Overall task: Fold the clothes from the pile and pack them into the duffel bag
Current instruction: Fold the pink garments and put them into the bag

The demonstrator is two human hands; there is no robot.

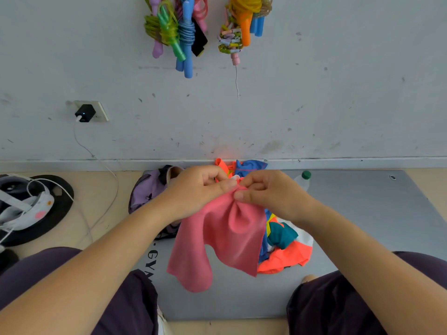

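Note:
A pink garment [217, 238] hangs bunched from both hands above the grey mat. My left hand [196, 187] pinches its top edge from the left, and my right hand [268, 192] pinches the same gathered edge from the right, fingertips almost meeting. Behind and under the garment lies the clothes pile [287, 247]: bright orange, teal, blue and white pieces, with more orange and blue ones [242, 165] by the wall. The lilac duffel bag [147, 192] sits open to the left of my left wrist, partly hidden by my arm.
A grey gym mat [362, 213] covers the floor against the wall. A plastic bottle with a green cap [303, 180] lies behind my right hand. Dark weight plates with straps [31, 209] and a charger cable [96, 165] lie at the left. Jump ropes [179, 30] hang on the wall.

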